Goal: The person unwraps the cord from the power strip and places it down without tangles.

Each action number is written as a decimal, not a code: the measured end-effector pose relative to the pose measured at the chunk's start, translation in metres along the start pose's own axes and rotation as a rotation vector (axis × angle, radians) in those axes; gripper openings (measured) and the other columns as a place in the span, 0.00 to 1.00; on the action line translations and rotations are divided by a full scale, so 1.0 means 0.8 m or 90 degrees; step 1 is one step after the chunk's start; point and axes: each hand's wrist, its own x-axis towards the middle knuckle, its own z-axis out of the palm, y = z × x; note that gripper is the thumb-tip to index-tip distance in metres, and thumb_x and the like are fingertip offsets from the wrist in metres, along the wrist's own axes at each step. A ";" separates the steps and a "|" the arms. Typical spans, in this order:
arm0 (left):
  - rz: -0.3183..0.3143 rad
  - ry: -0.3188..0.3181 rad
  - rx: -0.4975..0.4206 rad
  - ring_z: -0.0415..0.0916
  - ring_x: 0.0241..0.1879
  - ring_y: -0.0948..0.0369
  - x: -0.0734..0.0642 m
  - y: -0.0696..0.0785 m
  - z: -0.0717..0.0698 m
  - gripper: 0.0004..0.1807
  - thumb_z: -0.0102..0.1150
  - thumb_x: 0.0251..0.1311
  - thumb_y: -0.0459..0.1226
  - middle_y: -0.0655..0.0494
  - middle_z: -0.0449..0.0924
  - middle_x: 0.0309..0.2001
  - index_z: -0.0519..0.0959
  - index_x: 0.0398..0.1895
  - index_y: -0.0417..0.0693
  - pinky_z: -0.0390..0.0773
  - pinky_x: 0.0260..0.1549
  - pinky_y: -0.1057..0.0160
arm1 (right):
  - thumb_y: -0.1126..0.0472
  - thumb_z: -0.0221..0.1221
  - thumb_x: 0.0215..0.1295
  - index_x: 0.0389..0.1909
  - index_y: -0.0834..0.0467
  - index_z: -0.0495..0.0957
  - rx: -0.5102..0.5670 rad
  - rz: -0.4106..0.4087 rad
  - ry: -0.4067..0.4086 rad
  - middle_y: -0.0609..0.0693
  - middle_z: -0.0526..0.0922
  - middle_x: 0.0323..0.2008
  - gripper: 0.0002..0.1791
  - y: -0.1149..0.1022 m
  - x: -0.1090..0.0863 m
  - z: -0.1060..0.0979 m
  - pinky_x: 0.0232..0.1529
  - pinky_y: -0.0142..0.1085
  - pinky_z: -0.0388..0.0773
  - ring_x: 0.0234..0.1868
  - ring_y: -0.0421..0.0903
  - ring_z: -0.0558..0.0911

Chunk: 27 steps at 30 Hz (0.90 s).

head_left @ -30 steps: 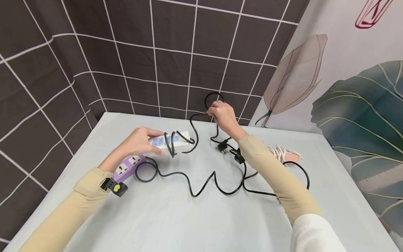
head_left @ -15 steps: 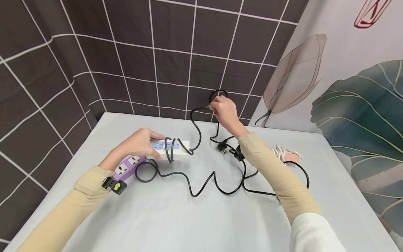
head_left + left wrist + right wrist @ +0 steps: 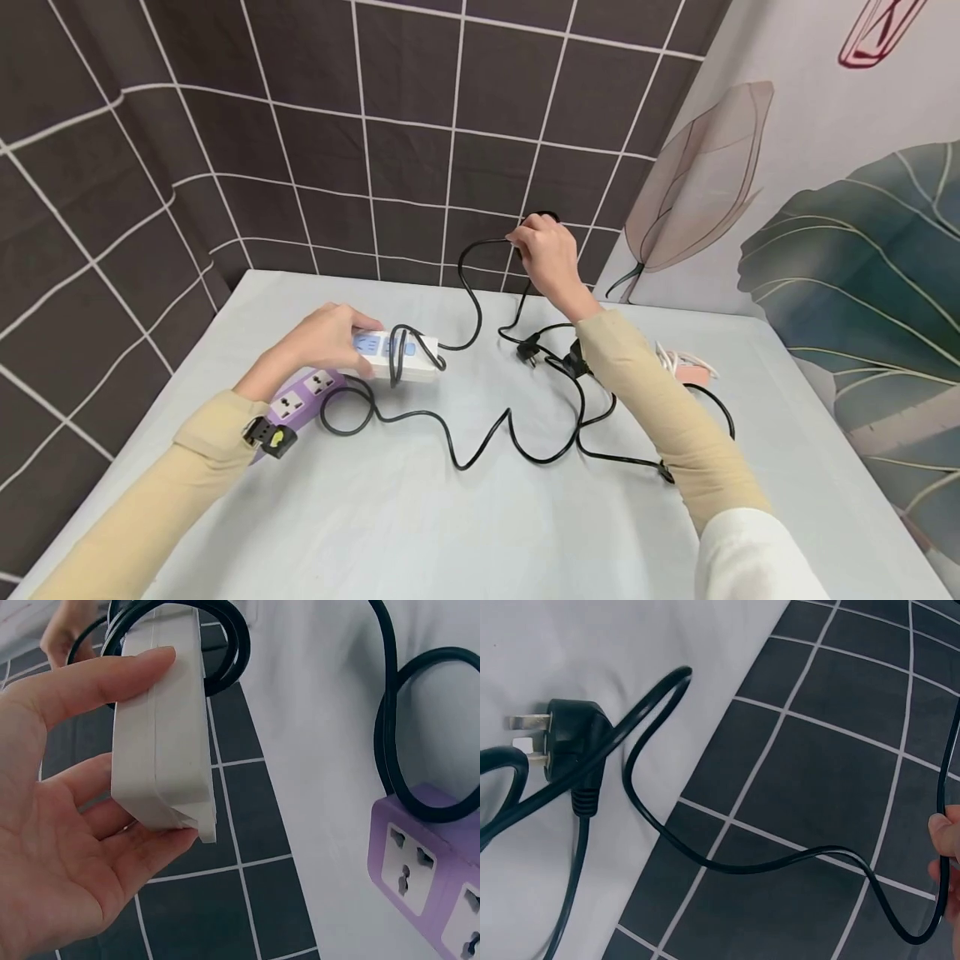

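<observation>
My left hand [image 3: 324, 337] grips the left end of a white power strip [image 3: 422, 369] with blue sockets. Its thumb and fingers lie on opposite sides of the white casing [image 3: 161, 742] in the left wrist view. Black cord [image 3: 398, 354] loops around the strip's right half. From there the cord rises to my right hand [image 3: 550, 257], which pinches it near the dark tiled backdrop. In the right wrist view, thumb and fingers [image 3: 946, 844] close on the cord [image 3: 772, 864], which sags away to the left. A black plug [image 3: 529, 349] lies on the table below the right hand.
A purple power strip [image 3: 303, 398] lies under the left wrist, its black cord [image 3: 465, 465] winding rightward across the white table [image 3: 420, 533]. Another black plug [image 3: 576, 360] lies beside the right forearm. Beyond that arm sits a pink power strip [image 3: 693, 372] wrapped in white cord.
My right hand has moved up and slightly right, drawing cord with it. Fewer loops remain around the white power strip, which the left hand has shifted slightly left and tilted.
</observation>
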 end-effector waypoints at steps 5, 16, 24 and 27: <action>-0.015 0.011 0.006 0.75 0.31 0.58 0.001 -0.008 -0.002 0.35 0.73 0.30 0.41 0.53 0.85 0.34 0.82 0.51 0.43 0.70 0.29 0.65 | 0.68 0.56 0.65 0.34 0.56 0.87 -0.002 0.007 0.005 0.52 0.82 0.31 0.10 0.003 0.000 -0.008 0.33 0.40 0.74 0.33 0.51 0.78; -0.046 0.038 0.066 0.75 0.31 0.56 0.000 -0.017 -0.007 0.36 0.72 0.30 0.41 0.47 0.85 0.35 0.81 0.53 0.43 0.69 0.25 0.65 | 0.67 0.57 0.65 0.35 0.57 0.86 0.005 0.035 0.039 0.52 0.83 0.34 0.09 0.017 0.003 -0.022 0.31 0.42 0.73 0.35 0.52 0.79; -0.089 0.057 0.078 0.75 0.33 0.53 0.002 -0.022 -0.009 0.37 0.71 0.30 0.41 0.43 0.84 0.38 0.80 0.54 0.42 0.68 0.25 0.64 | 0.69 0.57 0.64 0.37 0.58 0.86 0.009 0.066 0.040 0.53 0.82 0.35 0.10 0.023 0.001 -0.033 0.32 0.43 0.72 0.36 0.52 0.78; -0.103 0.069 0.079 0.75 0.34 0.52 0.002 -0.024 -0.010 0.38 0.70 0.30 0.41 0.41 0.84 0.39 0.79 0.55 0.42 0.68 0.24 0.64 | 0.68 0.57 0.65 0.37 0.58 0.86 0.010 0.076 0.038 0.53 0.82 0.36 0.09 0.026 -0.002 -0.035 0.34 0.44 0.73 0.37 0.53 0.78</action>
